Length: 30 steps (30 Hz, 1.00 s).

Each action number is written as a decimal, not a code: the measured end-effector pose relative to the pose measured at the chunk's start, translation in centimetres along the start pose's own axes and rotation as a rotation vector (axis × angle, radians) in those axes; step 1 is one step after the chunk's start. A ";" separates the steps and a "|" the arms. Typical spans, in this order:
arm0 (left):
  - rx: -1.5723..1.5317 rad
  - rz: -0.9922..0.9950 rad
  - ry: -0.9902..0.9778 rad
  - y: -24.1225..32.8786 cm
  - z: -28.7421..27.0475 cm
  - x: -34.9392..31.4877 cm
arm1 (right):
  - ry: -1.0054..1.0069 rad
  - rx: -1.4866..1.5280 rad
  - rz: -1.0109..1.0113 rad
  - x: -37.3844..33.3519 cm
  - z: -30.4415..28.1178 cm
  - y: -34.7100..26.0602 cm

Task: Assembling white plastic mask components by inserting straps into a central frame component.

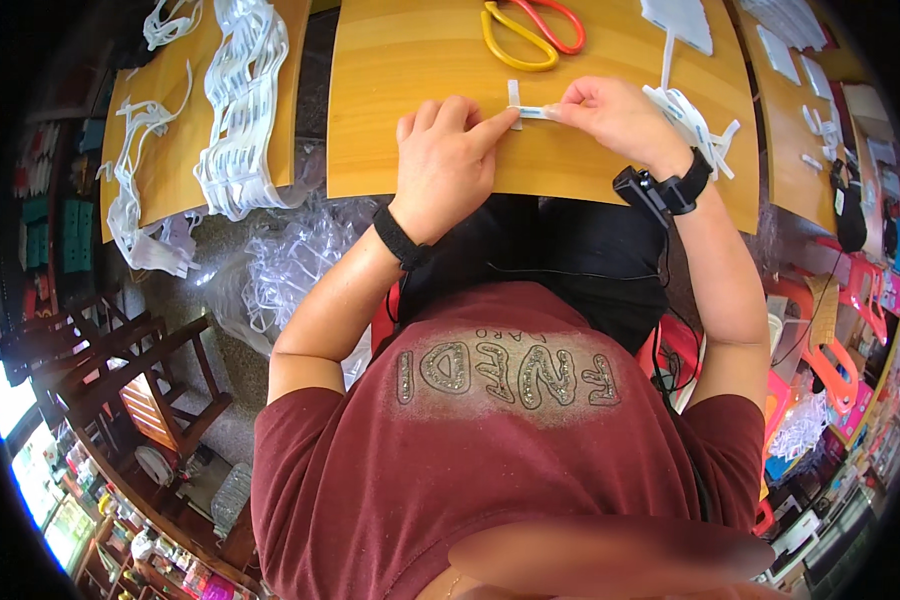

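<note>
Strip: small and white with a blue mark, it sits at our clock's centre, twelve pointing away from our body; it lies crosswise between our hands, resting on the counter or just over it, we cannot tell which.
Tab: pale and narrow, it meets the strip's left end and sticks out toward twelve.
Left hand: between eight and nine o'clock; our index fingertip touches the strip's left end while the other fingers curl loosely. Our thumb is hidden, so we cannot tell whether we pinch or only press.
Right hand: at three o'clock; we grasp the strip's right end between thumb and index finger.
Bands: black, one on each of our wrists, the right one carrying a small black device.
Scissors: at twelve, near the far edge of our view, one handle yellow and the other red.
Stack: white and flat, at two.
Straps: a loose white heap at three, just beyond our right hand.
Bundle: long, white and folded, at nine, on a separate counter.
Plastic: clear and crumpled, down at eight.
</note>
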<state>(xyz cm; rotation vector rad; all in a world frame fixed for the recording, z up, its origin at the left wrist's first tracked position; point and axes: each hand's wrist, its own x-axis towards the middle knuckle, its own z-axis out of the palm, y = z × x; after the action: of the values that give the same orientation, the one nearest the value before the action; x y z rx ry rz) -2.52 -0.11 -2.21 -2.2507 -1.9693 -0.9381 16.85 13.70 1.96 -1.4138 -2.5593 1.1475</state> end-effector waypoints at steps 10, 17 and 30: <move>0.050 0.005 -0.022 0.0 -0.1 0.0 | 0.025 0.185 0.106 -2.0 -2.6 3.1; 0.064 0.003 -0.024 0.0 -0.1 0.0 | 0.058 0.007 0.149 -2.0 -2.2 3.1; -0.892 -0.242 -0.073 4.7 0.3 1.3 | -0.023 1.478 -0.283 -4.8 -1.0 -2.4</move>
<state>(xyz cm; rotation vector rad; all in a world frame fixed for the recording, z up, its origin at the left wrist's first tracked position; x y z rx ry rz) 1.93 0.23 -0.15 -2.4213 -2.1555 -2.1383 18.32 9.99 5.69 -0.5724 -1.0599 2.1286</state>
